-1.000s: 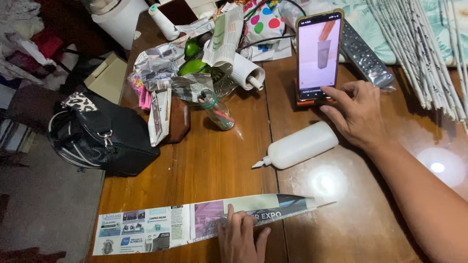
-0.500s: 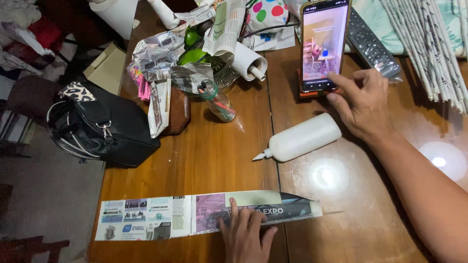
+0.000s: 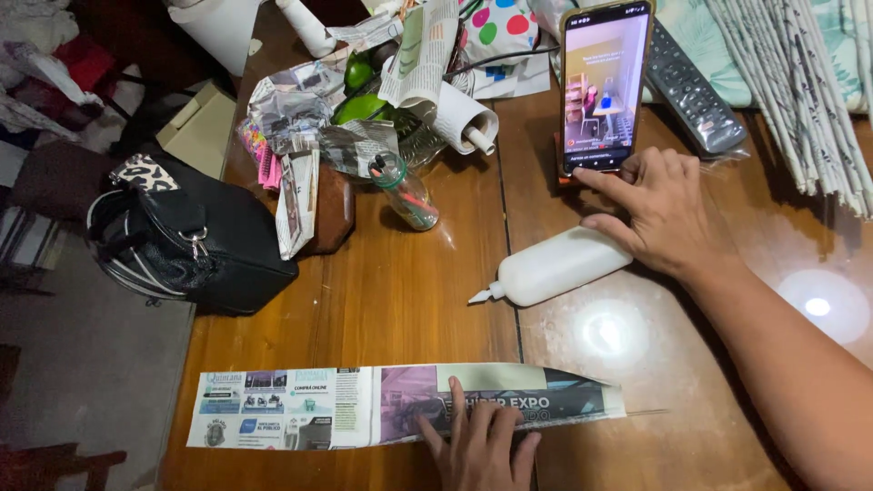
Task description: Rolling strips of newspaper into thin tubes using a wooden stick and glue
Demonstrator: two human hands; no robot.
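L hand (image 3: pixel 480 445) flat on newspaper strip (image 3: pixel 364 406), R hand (image 3: pixel 668 211) open, maybe touching phone (image 3: pixel 603 86); wooden table (image 3: pixel 400 300).

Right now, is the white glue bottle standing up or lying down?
Lying down: the white plastic glue bottle rests on its side on the brown wooden table, nozzle pointing left.

Left hand (image 3: pixel 479 445) pins newspaper strip (image 3: pixel 400 406); right hand (image 3: pixel 662 209) touches phone (image 3: pixel 603 84).

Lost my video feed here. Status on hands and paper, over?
Left hand flat on newspaper strip. Right hand touching propped phone. Glue bottle lying beside right hand, clear of strip.
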